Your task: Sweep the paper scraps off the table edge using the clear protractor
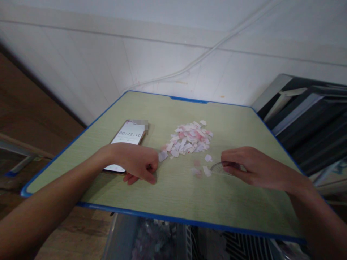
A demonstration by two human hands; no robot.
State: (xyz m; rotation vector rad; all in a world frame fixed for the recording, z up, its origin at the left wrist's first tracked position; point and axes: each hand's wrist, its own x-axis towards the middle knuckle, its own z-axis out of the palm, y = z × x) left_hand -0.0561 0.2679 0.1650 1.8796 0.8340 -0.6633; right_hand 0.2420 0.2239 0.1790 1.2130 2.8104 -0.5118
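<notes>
- Midway between the desk's (151, 108) far and near edges: heaped paper scraps (189, 139), some loose nearer the front.
- Right hand (244, 166), toward the right edge: pinched on a clear protractor (216, 168); a brisk sweep could scatter scraps.
- Left hand (135, 160): loose fist, nothing visibly held; its wrist could nudge the phone (127, 139) leftward.

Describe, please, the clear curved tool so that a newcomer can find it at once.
On the pale green table with blue edging, find the right hand, to the right of the paper pile. It holds the clear tool; its curved, see-through rim sets it apart from the pale, angular paper scraps beside it.
</notes>
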